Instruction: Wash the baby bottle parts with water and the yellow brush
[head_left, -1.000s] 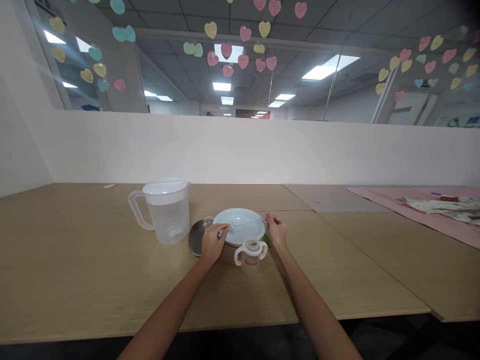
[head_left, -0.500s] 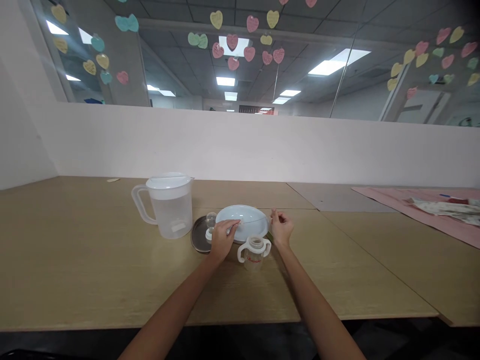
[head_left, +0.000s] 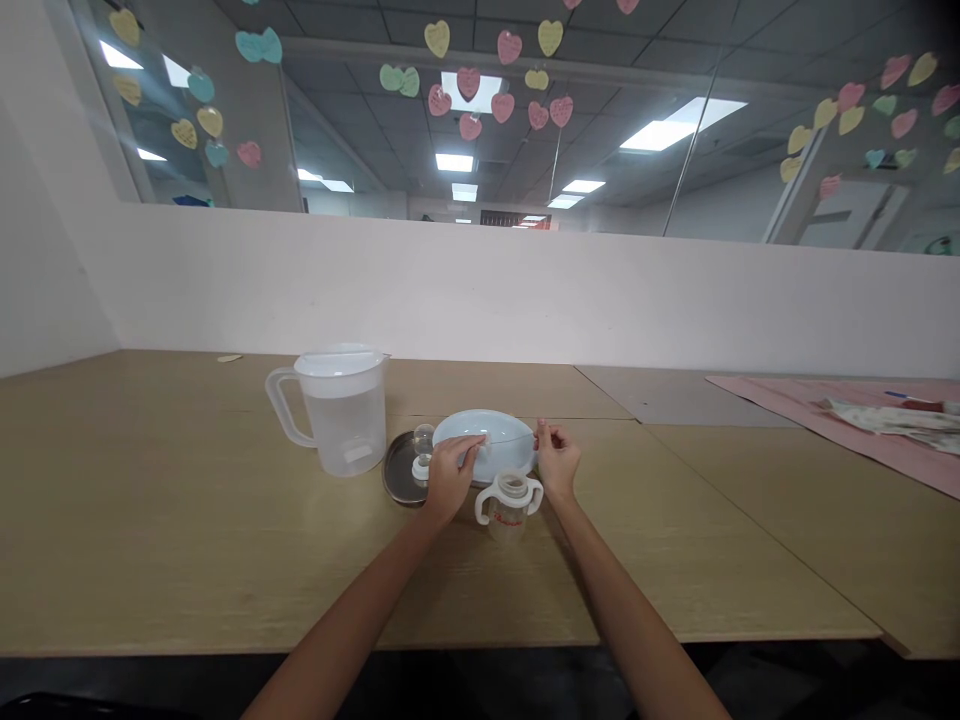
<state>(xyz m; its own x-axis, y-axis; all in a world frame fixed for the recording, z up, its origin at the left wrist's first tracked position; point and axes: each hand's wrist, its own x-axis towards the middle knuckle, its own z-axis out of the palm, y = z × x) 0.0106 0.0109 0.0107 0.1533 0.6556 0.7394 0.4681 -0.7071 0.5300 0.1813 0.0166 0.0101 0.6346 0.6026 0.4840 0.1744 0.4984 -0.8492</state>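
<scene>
My left hand (head_left: pixel 452 478) is closed, thumb and fingertips pinching a small whitish piece (head_left: pixel 487 440) over a pale oval bowl (head_left: pixel 499 464). From that piece a thin, wire-like rod (head_left: pixel 512 439) runs across the bowl to my right hand (head_left: pixel 558 462), which grips its other end between closed fingers. How far the rod goes into the piece cannot be made out. Below the bowl, between my wrists, stands a clear baby bottle (head_left: pixel 508 515) without a lid, its two white handles sticking out sideways. Beside my left hand are a white collar (head_left: pixel 421 467) and a clear dome cap (head_left: pixel 424 437).
A dark metal tray (head_left: pixel 396 482) carries the collar and cap. Left of it stands a large translucent pitcher (head_left: pixel 349 425) with a lid and liquid inside. A pink mat (head_left: pixel 795 400) with cloth-like items lies at the far right. A white wall (head_left: pixel 480 290) rises behind the table.
My right hand has come slightly left, closer to the bowl and my left hand. The left hand keeps its pinch on the whitish piece.
</scene>
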